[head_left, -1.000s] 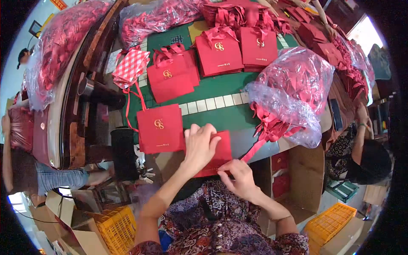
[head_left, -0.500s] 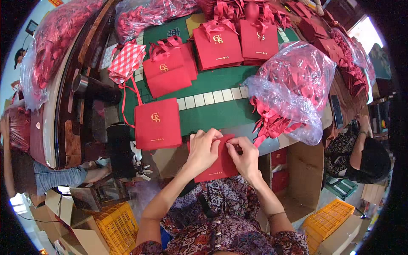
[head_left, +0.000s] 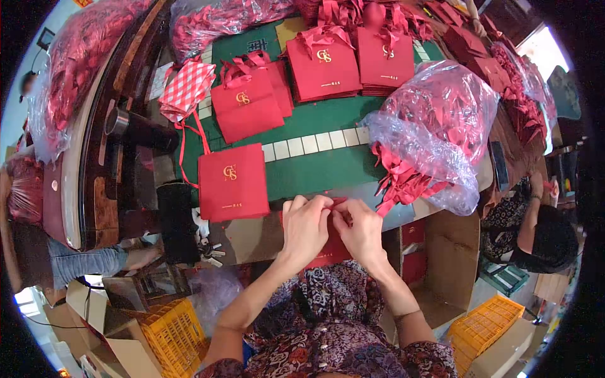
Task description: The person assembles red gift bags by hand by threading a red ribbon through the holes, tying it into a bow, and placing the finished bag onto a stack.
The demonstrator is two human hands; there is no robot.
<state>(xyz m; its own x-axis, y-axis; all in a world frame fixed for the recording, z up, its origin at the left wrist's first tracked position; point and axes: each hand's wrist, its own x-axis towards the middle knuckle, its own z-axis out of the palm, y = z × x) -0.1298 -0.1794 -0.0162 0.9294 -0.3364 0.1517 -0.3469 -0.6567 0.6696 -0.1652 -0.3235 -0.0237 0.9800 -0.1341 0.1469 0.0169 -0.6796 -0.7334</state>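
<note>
A red paper bag (head_left: 329,252) is at the front table edge, close to my body, partly covered by both hands. My left hand (head_left: 306,228) is closed on its upper part, fingers bent at the top edge. My right hand (head_left: 360,232) pinches beside it at the same edge, the fingertips of both hands nearly touching. What lies between the fingertips is too small to make out. Left of my hands lies a stack of flat red bags (head_left: 233,183) with gold lettering. To the right, red ribbons (head_left: 403,179) spill from a clear plastic bag (head_left: 441,126).
Red bags with ribbon handles (head_left: 322,63) stand at the back of the green table (head_left: 315,170). A checked cloth bag (head_left: 188,88) and a dark cylinder (head_left: 142,131) are at the left. Below are a cardboard box (head_left: 450,258) and yellow crates (head_left: 173,337). People sit at both sides.
Both hands have drawn closer together at the bag's top edge, and the left hand has turned slightly. The bag is now more hidden by them.
</note>
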